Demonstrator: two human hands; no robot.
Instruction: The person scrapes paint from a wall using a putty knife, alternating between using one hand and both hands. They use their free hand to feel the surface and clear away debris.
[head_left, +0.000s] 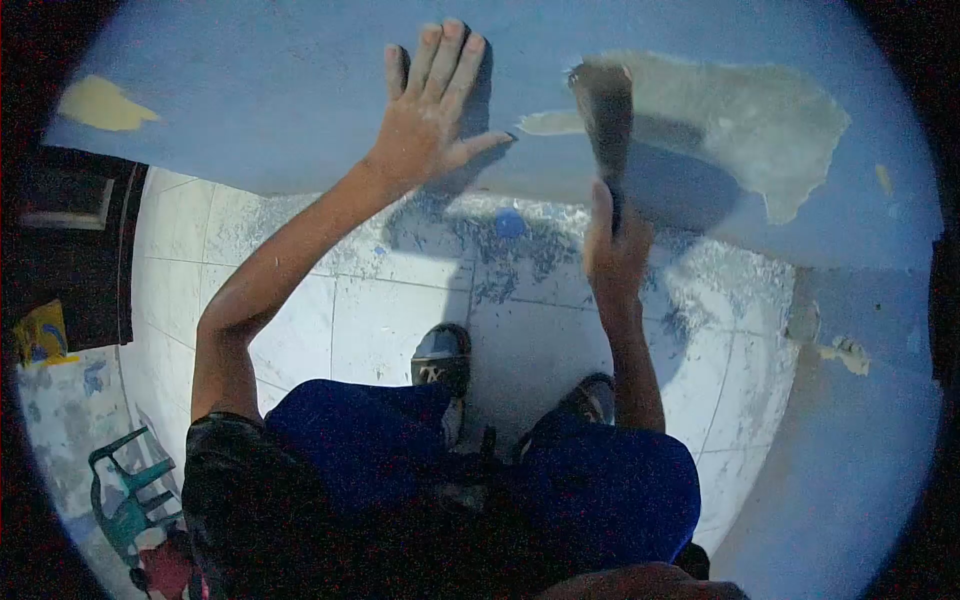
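Note:
My left hand (432,105) lies flat against the blue painted wall (290,90), fingers stretched upward and thumb out to the right. My right hand (617,250) is wrapped around the handle of a paint scraper (608,110), held upright with its wide dark end up. The scraper's top edge overlaps the left side of a bare grey patch (745,115), where the blue paint is off the wall. A thin pale strip (552,123) of bare wall reaches from the scraper toward my left thumb.
Paint flakes (530,250) litter the white tiled floor (370,320) along the wall's foot. A blue round spot (510,222) shows there too. A green plastic chair (130,490) stands at lower left, below a dark door (75,240). Another wall (850,450) rises at right.

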